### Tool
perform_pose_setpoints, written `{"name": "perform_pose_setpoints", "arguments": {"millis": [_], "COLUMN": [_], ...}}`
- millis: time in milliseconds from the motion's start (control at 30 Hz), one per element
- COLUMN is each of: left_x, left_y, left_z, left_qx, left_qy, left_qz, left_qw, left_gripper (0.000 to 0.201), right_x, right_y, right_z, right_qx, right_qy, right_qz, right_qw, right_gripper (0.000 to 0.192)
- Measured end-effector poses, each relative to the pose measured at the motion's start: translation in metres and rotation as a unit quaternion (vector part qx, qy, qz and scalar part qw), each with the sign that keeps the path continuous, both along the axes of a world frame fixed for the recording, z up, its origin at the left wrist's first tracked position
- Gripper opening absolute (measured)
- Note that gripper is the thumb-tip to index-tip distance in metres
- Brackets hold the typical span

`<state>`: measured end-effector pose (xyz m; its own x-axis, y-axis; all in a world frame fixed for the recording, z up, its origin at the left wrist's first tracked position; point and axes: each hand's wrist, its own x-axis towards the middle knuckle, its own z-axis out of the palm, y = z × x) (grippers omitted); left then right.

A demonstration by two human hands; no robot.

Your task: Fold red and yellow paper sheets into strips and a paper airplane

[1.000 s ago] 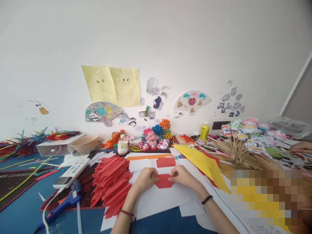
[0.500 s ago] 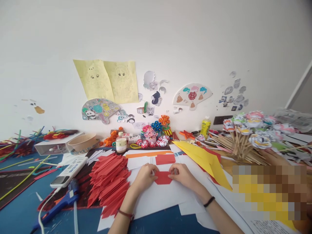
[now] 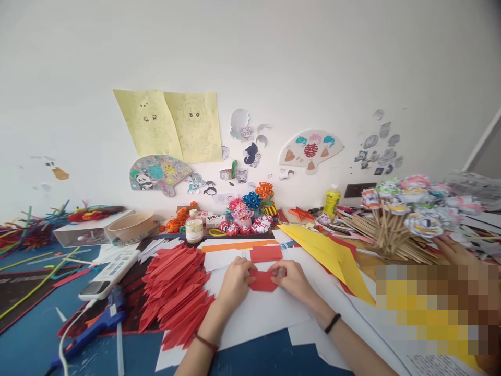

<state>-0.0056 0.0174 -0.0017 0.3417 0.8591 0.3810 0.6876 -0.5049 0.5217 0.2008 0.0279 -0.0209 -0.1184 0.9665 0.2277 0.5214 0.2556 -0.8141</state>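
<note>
Between my hands, over white sheets (image 3: 270, 318), is a small piece of folded red paper (image 3: 263, 282) with its two lower corners slanted. My left hand (image 3: 237, 279) pinches its left edge between thumb and fingers. At the right edge, my right hand (image 3: 288, 282) grips it the same way. Just beyond lies a second red paper piece (image 3: 266, 253), flat on the sheets. A large heap of folded red paper strips (image 3: 176, 292) spreads beside my left forearm.
To the left are a blue glue gun (image 3: 97, 326) and a white power strip (image 3: 111, 274) with its cable. A bottle (image 3: 194, 227) stands behind the heap. Yellow paper (image 3: 329, 256) lies to the right. Another person's hand (image 3: 456, 253) is near paper flowers on sticks (image 3: 415, 209).
Both hands stay on the red paper, with hardly any shift. The whole view has tilted slightly. At the right, the other person's hand has moved a little to the right.
</note>
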Motion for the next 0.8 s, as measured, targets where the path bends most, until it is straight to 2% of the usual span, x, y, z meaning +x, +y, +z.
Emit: {"name": "perform_pose_setpoints", "arguments": {"millis": [200,333,500,700,800], "left_x": [0.003,0.003,0.001,0.001,-0.002], "left_y": [-0.001,0.002,0.007,0.009,0.009], "left_z": [-0.001,-0.004,-0.005,-0.001,0.002], "left_qx": [0.009,-0.016,-0.053,-0.042,-0.054], "left_qy": [-0.018,-0.053,-0.087,-0.036,-0.027], "left_qz": [0.018,0.036,0.028,0.030,0.008], "left_qw": [1.000,0.998,0.994,0.998,0.998], "left_gripper": [0.025,0.021,0.019,0.020,0.017], "right_x": [-0.001,-0.002,-0.001,0.000,-0.001], "right_y": [-0.003,-0.005,-0.006,-0.004,-0.003], "right_z": [0.002,0.004,0.004,0.002,0.001], "right_qx": [0.004,0.021,0.031,0.032,0.033], "right_qy": [-0.009,-0.023,-0.022,-0.023,-0.035], "right_qz": [-0.010,-0.007,-0.001,0.004,-0.001], "right_qw": [1.000,0.999,0.999,0.999,0.999], "right_gripper": [0.014,0.011,0.009,0.010,0.010]}}
